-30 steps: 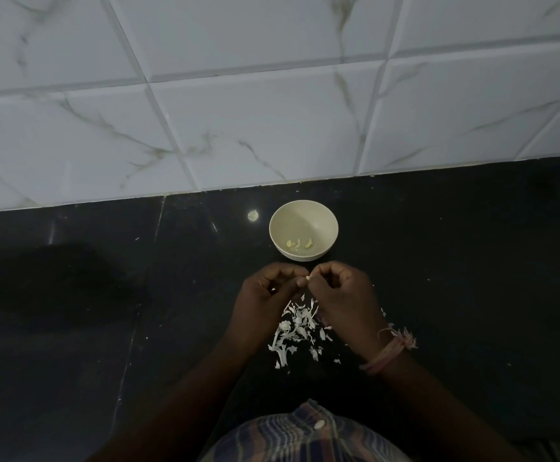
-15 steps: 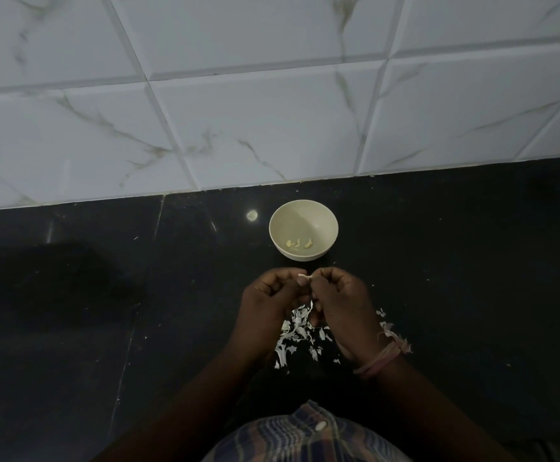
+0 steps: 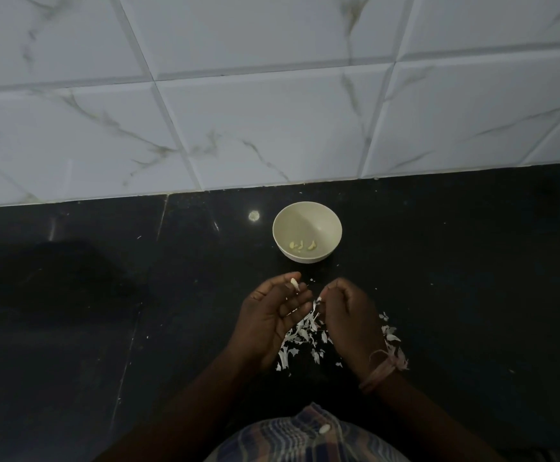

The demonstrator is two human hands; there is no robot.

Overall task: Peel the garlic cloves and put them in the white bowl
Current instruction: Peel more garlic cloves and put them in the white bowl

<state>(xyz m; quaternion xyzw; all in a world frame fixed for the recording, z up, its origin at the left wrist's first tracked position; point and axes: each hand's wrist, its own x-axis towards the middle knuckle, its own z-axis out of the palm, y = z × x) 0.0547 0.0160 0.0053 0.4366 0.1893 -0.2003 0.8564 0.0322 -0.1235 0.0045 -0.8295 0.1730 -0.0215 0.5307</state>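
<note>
A small white bowl (image 3: 307, 216) stands on the black counter just beyond my hands, with three peeled garlic cloves (image 3: 301, 245) at its bottom. My left hand (image 3: 270, 320) pinches a pale garlic clove (image 3: 294, 283) at its fingertips, palm turned up. A little to the right, my right hand (image 3: 350, 320) has its fingers curled, and a strip of white skin (image 3: 318, 301) hangs at its fingertips. The two hands are apart, a short way in front of the bowl.
A pile of white garlic peels (image 3: 300, 340) lies on the black counter (image 3: 105, 328) between and under my hands, with a few more peels (image 3: 390, 331) by my right wrist. A white marble-tiled wall (image 3: 272, 95) rises behind the bowl.
My hands were joined on the clove before. They have now pulled apart; the left keeps the clove and the right has come away with a bit of skin.
</note>
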